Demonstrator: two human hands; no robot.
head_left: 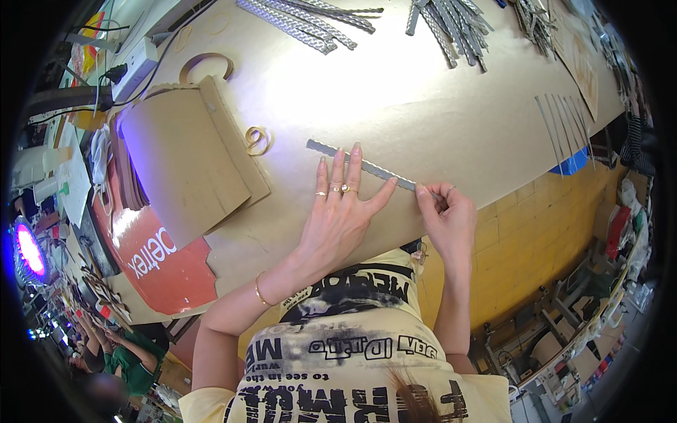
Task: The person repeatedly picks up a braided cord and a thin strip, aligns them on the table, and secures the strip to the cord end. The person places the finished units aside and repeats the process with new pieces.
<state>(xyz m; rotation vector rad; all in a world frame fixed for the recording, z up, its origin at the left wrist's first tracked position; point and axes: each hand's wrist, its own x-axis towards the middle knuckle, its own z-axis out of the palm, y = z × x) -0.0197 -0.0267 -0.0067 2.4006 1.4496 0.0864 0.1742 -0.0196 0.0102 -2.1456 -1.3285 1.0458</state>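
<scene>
Hair (416,400) over shirt (331,338). Strip (379,170) looks light, bendy; grip by ends. Left hand (337,220) lies across it, fingers spread; right hand (451,217) pinches right end.

Rough braided strip (381,172), glossy red sheet (176,285)

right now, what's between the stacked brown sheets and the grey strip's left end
In the head view, a tan coiled band lies on the table between the stacked brown sheets and the grey strip, nearer the sheets.
</scene>
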